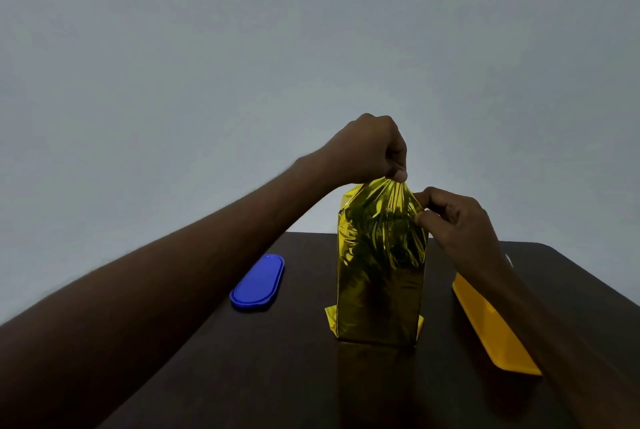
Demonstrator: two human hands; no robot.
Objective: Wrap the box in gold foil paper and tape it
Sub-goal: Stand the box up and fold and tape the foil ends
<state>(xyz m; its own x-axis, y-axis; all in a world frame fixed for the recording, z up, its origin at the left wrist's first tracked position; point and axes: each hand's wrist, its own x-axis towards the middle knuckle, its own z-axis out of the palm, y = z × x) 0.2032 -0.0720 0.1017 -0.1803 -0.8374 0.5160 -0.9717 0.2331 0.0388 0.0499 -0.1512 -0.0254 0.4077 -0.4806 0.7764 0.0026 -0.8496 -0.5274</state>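
Note:
A tall box stands upright near the middle of the dark table, fully covered by gold foil paper (379,293); the box itself is hidden under the foil. My left hand (372,150) is above it and pinches the gathered foil at the top into a bunch. At the upper right corner, my right hand (457,221) pinches the foil between thumb and fingers. Small foil flaps stick out at the bottom on both sides. No tape is visible.
A blue oval lid (258,283) lies flat on the dark wooden table (277,376), left of the box. A yellow rectangular tray (491,328) lies to the right, partly under my right forearm. A plain grey wall stands behind the table's far edge.

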